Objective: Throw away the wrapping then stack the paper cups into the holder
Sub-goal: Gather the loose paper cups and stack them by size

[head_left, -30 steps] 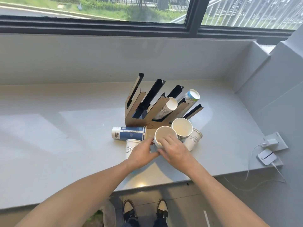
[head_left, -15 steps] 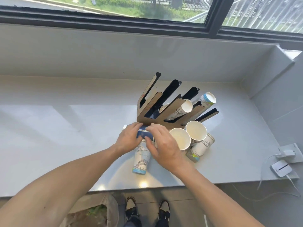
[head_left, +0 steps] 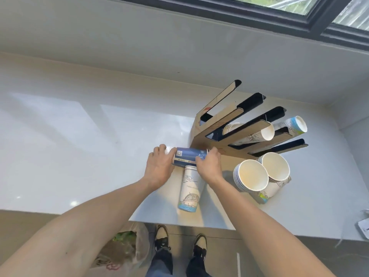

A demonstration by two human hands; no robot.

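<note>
A blue-wrapped sleeve of paper cups point(head_left: 187, 156) lies on its side on the white counter, just left of the slotted cup holder point(head_left: 235, 126). My left hand point(head_left: 159, 166) grips its left end and my right hand point(head_left: 207, 166) grips its right end. Under my hands a white stack of cups point(head_left: 188, 193) with a bridge drawing lies pointing toward me. Two more stacks point(head_left: 251, 175) point(head_left: 275, 165) lean with their mouths up right of my hands. The holder has cup stacks point(head_left: 257, 134) point(head_left: 293, 126) in its right slots.
The white counter point(head_left: 79, 156) ends at a front edge near my feet. A bag with rubbish point(head_left: 123, 248) stands on the floor to the left of my shoes. A wall and a window frame rise behind the holder. A small white device point(head_left: 364, 228) lies at the far right.
My hands left the open-mouthed cup stack, moved left and closed on the two ends of the blue-wrapped sleeve. The camera has swung closer and to the left.
</note>
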